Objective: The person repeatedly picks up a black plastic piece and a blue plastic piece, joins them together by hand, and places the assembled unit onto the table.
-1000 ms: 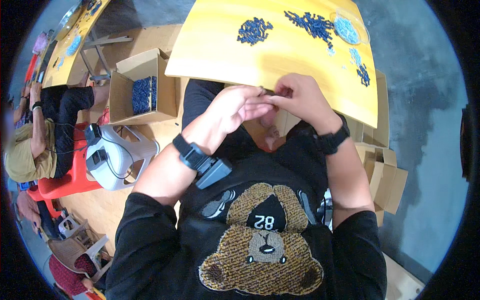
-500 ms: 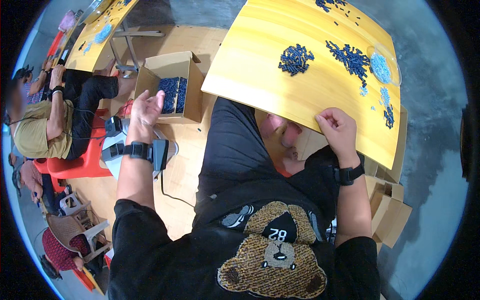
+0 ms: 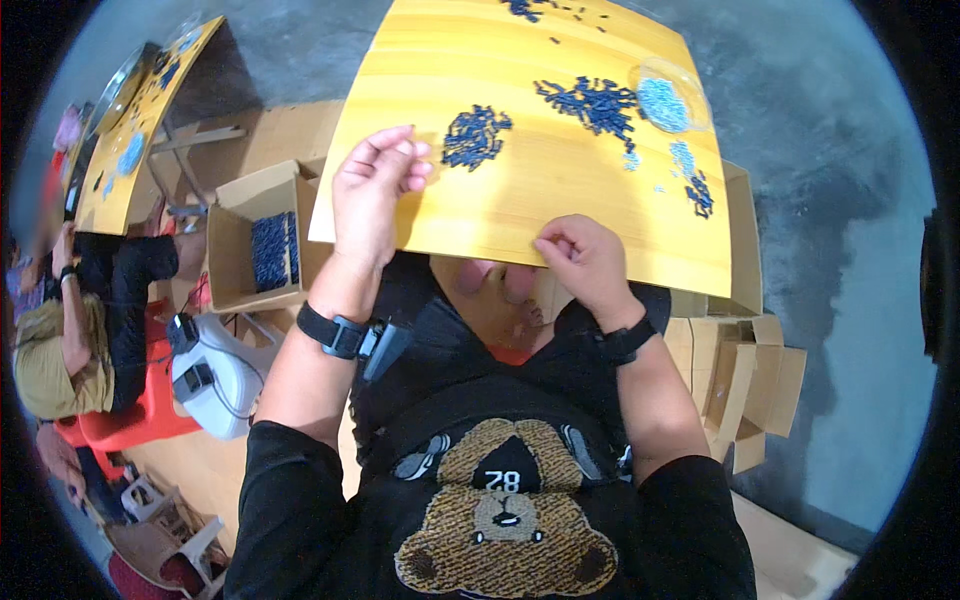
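Note:
My left hand (image 3: 372,190) is raised over the near left part of the yellow table (image 3: 480,215). Its fingers are curled with the thumb against them, beside a pile of small dark blue cylindrical pieces (image 3: 476,138). My right hand (image 3: 588,265) rests at the table's near edge, thumb and forefinger pinched together; what either hand holds, if anything, is too small to make out. Farther right lie a larger heap of dark pieces (image 3: 598,105) and a clear round dish (image 3: 704,112) of light blue pieces (image 3: 662,102).
An open cardboard box (image 3: 226,275) with dark pieces inside stands on the floor at left, near a white stool (image 3: 222,405). Empty-looking cartons (image 3: 775,385) stand at right. Another person (image 3: 65,350) sits at a second table (image 3: 125,190) on the far left.
My left hand has come from above the cardboard box to over the table, its spread fingers now curled in. My right hand stays pinched at the table edge. The whole view has shifted.

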Action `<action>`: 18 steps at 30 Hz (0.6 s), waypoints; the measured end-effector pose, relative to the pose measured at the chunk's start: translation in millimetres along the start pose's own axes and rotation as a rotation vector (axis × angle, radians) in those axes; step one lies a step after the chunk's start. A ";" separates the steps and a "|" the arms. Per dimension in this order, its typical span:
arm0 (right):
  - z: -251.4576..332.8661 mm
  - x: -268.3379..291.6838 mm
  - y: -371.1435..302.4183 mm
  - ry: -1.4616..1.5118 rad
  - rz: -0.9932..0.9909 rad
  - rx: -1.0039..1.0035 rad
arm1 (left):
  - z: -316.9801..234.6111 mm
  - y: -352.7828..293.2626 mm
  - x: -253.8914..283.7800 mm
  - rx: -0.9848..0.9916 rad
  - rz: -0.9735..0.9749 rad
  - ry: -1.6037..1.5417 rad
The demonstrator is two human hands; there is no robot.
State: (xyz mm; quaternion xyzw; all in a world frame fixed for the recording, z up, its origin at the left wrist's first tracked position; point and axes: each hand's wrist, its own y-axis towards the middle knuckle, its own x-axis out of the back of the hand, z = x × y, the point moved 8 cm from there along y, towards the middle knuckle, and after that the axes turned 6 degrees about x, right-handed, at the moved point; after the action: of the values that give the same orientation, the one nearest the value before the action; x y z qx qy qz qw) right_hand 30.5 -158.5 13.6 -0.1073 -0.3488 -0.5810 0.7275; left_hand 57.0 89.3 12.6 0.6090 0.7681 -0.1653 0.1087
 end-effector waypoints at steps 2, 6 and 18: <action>-1.0 0.5 -2.3 0.014 0.001 -0.016 | 13.1 -5.3 -28.4 -0.032 0.151 0.084; -0.3 1.5 -3.3 0.001 0.012 0.002 | 39.8 -13.0 -43.2 0.017 0.226 0.089; -24.0 -5.9 7.7 0.144 0.195 -0.141 | 50.8 -17.7 -46.9 0.007 0.269 0.216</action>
State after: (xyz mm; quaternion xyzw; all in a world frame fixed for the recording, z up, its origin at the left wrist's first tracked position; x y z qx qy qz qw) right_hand 46.3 -165.1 -5.8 -0.1495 -0.2417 -0.5368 0.7944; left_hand 49.0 23.8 -14.8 0.7211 0.6861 -0.0856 0.0444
